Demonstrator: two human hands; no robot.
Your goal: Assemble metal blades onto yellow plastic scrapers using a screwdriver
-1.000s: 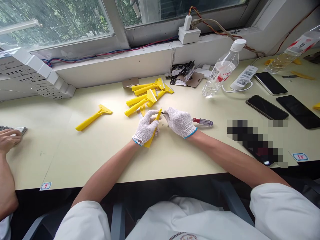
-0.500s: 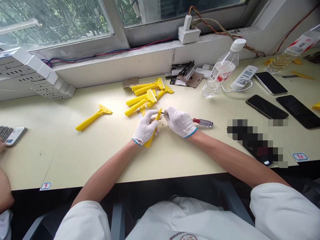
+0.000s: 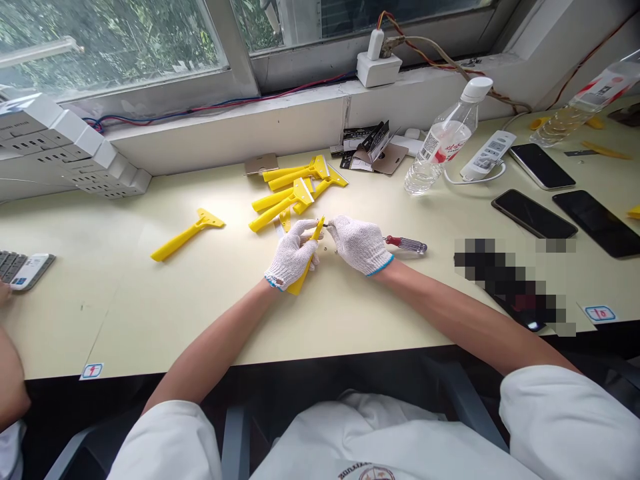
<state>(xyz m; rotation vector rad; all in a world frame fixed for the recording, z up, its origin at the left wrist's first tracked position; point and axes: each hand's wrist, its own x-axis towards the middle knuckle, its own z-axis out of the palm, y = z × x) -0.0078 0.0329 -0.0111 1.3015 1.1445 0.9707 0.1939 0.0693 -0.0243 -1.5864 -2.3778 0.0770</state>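
My left hand [image 3: 293, 257], in a white knit glove, is closed around a yellow scraper [image 3: 299, 283] held on edge, its head pointing away from me. My gloved right hand [image 3: 361, 243] is closed on a screwdriver [image 3: 407, 245]; the red and clear handle sticks out behind the hand. The dark shaft shows past my right fingertips and reaches the scraper's head, where the exact contact is too small to make out. Below, tiny metal pieces [image 3: 325, 249], perhaps screws, lie on the table. Several more yellow scrapers [image 3: 285, 205] are heaped just beyond my left hand.
A lone yellow scraper [image 3: 187, 235] lies to the left. At the back are opened black packaging [image 3: 367, 150] and a water bottle [image 3: 443, 137]. Phones [image 3: 535, 213] and a power strip [image 3: 487, 157] lie right. Another person's arm [image 3: 11, 380] rests near a keyboard [image 3: 25, 270] at the left edge.
Both my hands keep their places and grips, with only a very slight shift at the screwdriver. The other person's arm at the left edge has moved a little.
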